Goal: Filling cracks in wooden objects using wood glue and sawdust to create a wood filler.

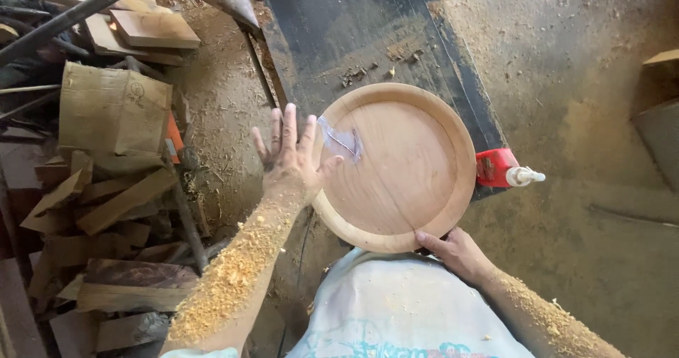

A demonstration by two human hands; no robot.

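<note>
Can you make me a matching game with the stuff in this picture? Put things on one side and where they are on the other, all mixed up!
Things:
1. wooden plate
2. red glue bottle
3. cardboard piece
4. left hand

Places:
A. lying at the plate's right side, white nozzle pointing right
B. on the pile of wood scraps at far left
C. fingers spread at the plate's left rim
D. in the middle, gripped at its bottom edge by the right hand

Pairs: 1-D, 2-A, 3-B, 4-C
</note>
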